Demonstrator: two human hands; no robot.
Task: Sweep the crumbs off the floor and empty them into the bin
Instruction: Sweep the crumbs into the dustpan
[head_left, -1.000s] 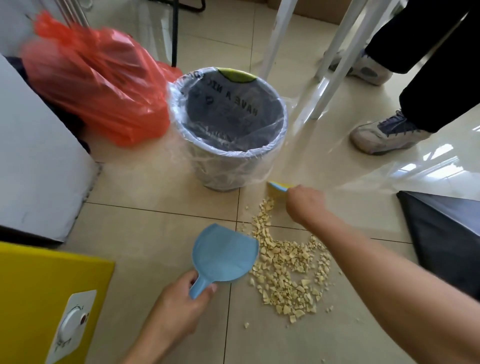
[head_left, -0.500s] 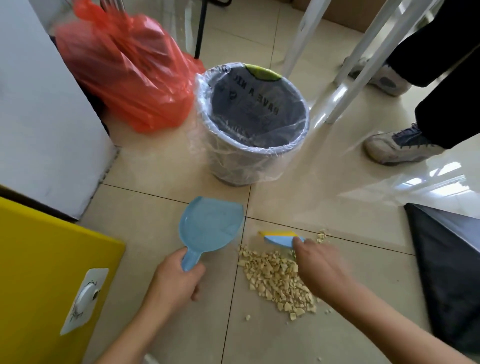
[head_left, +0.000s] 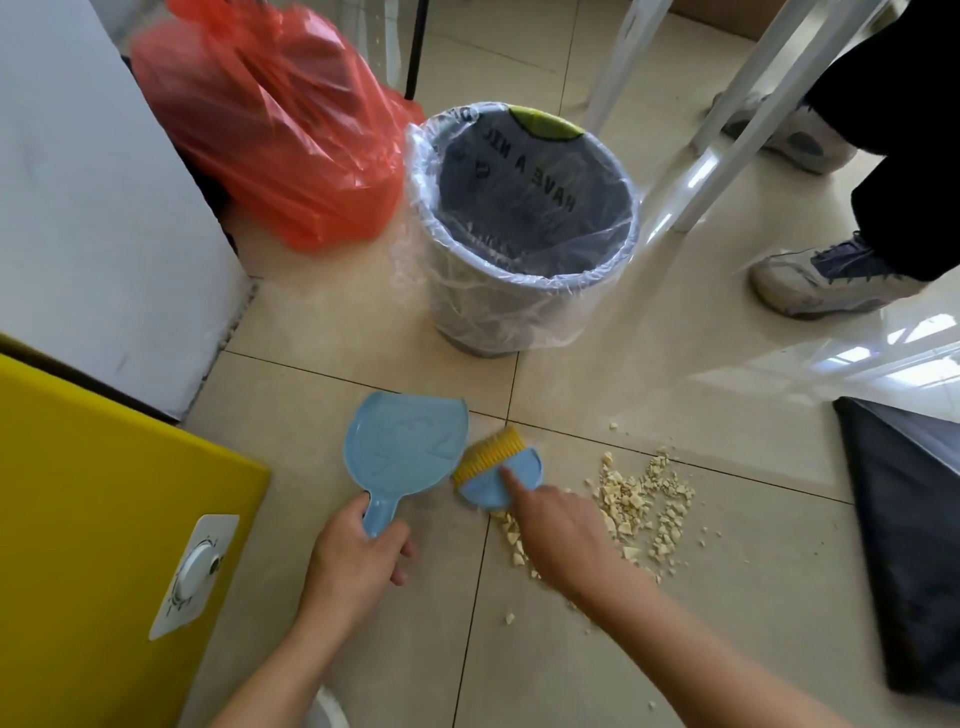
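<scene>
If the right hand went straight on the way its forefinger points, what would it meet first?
Probably the blue dustpan: the right hand aims the brush up-left, bristles almost at its rim; contact unclear.

The right hand (head_left: 558, 535) has drawn the brush (head_left: 496, 470) from the far end of the crumbs (head_left: 641, 506), near the bin (head_left: 493, 312), leftward to the dustpan (head_left: 402, 449). Its yellow bristles now meet the pan's right edge. The crumbs now lie loosely scattered to the hand's right.
</scene>
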